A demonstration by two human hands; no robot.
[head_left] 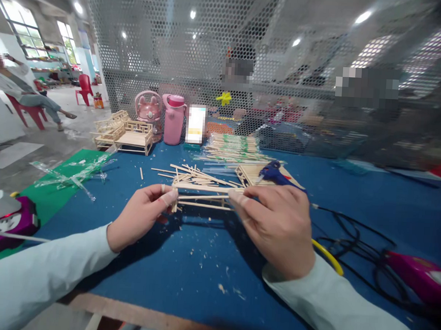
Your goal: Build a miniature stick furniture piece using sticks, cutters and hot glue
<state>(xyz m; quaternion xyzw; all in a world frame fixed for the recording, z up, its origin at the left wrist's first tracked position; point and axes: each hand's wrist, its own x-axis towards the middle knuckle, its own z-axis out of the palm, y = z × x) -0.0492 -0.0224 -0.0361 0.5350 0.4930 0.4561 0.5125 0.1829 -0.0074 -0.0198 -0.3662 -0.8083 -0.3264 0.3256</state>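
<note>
A small frame of thin wooden sticks [206,197] is held level above the blue table [195,291]. My left hand [144,215] pinches its left end between thumb and fingers. At the right end, my right hand [276,224] has its fingers closed on the frame, and the palm side is hidden. Loose sticks [190,173] lie scattered just behind the frame. A blue glue gun [275,174] rests on a flat wooden piece [245,175] behind my right hand.
Wooden model furniture [135,137], a pink bottle [174,120] and bundled sticks [232,147] stand or lie at the back before a metal mesh [138,47]. Black cable [353,241] and purple devices [10,223] lie at the sides. A person [32,93] sits far left.
</note>
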